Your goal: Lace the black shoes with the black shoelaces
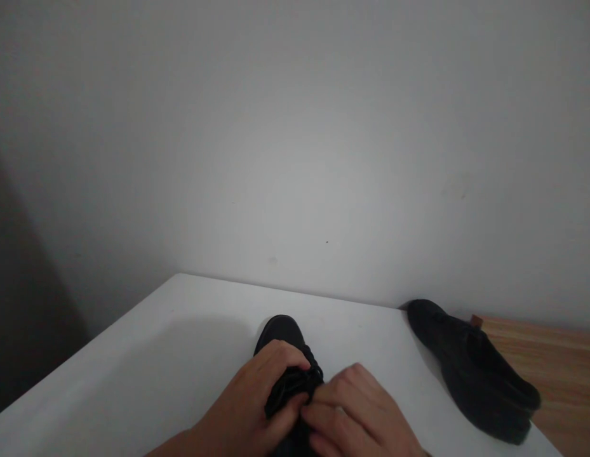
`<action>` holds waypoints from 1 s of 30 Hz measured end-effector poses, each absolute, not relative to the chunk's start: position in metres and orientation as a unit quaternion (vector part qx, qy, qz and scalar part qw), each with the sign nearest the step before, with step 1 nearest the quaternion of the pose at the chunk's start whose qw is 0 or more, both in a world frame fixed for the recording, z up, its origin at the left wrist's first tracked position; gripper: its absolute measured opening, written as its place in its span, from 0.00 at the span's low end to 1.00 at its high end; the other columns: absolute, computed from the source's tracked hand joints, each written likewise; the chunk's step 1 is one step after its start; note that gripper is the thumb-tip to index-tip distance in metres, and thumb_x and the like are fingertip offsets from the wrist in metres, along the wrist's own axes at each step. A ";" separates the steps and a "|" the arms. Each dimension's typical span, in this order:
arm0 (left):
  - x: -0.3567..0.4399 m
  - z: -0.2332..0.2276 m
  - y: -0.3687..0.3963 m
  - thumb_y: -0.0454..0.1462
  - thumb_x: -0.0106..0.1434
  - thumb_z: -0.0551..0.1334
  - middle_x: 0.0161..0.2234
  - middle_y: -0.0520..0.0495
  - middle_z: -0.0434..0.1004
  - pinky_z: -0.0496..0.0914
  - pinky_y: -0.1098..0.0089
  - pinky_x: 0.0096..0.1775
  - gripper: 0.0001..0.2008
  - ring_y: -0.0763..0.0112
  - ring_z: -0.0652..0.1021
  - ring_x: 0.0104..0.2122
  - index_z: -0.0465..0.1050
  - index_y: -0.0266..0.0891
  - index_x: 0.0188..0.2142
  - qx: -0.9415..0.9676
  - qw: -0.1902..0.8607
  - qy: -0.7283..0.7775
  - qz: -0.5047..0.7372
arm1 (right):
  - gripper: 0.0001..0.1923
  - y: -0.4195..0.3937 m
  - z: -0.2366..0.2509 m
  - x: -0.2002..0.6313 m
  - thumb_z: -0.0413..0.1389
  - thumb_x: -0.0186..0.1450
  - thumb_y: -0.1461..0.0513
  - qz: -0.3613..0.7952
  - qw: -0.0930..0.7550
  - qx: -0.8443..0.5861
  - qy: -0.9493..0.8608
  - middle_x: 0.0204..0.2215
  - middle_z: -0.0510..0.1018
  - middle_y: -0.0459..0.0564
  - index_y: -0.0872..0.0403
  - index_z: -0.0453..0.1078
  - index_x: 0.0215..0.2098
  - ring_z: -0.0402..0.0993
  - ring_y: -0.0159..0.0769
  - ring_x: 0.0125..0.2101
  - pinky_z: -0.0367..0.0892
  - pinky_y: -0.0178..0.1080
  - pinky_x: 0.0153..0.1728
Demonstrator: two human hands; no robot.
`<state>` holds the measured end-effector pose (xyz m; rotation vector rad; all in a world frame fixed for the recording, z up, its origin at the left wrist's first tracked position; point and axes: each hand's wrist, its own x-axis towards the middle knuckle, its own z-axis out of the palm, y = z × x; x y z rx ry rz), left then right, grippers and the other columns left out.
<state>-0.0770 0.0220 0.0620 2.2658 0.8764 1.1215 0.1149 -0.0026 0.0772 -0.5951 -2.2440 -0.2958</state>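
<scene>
A black shoe (pixel 280 333) lies on the white table (pixel 171 336), toe pointing away from me. My left hand (pixel 254 403) grips its black laces (pixel 295 384) from the left, fingers curled over them. My right hand (pixel 354 412) closes on the laces from the right, thumb and fingers pinched against them. Both hands meet over the shoe's tongue, hiding most of the shoe behind them. A second black shoe (pixel 470 368) rests on its side at the table's right edge, apart from both hands.
A plain grey wall (pixel 295 139) rises directly behind the table. A wooden surface (pixel 556 362) adjoins the table on the right. The table's left edge drops to a dark area (pixel 23 317).
</scene>
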 end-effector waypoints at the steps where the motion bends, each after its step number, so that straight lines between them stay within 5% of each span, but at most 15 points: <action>1: -0.077 0.060 0.023 0.26 0.56 0.58 0.40 0.52 0.76 0.72 0.70 0.43 0.19 0.67 0.78 0.40 0.67 0.45 0.45 0.822 0.236 0.310 0.415 | 0.09 0.000 0.082 0.119 0.51 0.69 0.69 -0.110 0.387 -0.245 -0.882 0.31 0.82 0.49 0.55 0.73 0.42 0.74 0.35 0.28 0.68 0.37 0.28; 7: -0.074 0.044 0.026 0.28 0.61 0.59 0.45 0.54 0.77 0.72 0.73 0.48 0.21 0.69 0.79 0.45 0.66 0.51 0.50 0.804 0.224 0.304 0.459 | 0.19 0.002 0.073 0.130 0.49 0.62 0.75 -0.126 0.364 -0.275 -0.881 0.41 0.81 0.57 0.59 0.73 0.48 0.76 0.43 0.38 0.74 0.43 0.35; 18: -0.074 0.041 0.021 0.29 0.63 0.61 0.46 0.50 0.78 0.72 0.71 0.52 0.19 0.68 0.76 0.50 0.68 0.49 0.51 0.816 0.146 0.280 0.485 | 0.10 0.001 0.064 0.130 0.55 0.68 0.72 -0.081 0.427 -0.262 -0.862 0.38 0.84 0.59 0.61 0.73 0.47 0.76 0.39 0.33 0.78 0.37 0.33; 30: -0.078 0.047 0.024 0.30 0.64 0.63 0.45 0.47 0.81 0.64 0.55 0.54 0.11 0.57 0.72 0.52 0.70 0.44 0.44 0.842 0.010 0.289 0.456 | 0.06 -0.005 0.073 0.128 0.54 0.71 0.68 -0.093 0.466 -0.250 -0.844 0.33 0.85 0.56 0.59 0.73 0.45 0.77 0.36 0.28 0.76 0.35 0.26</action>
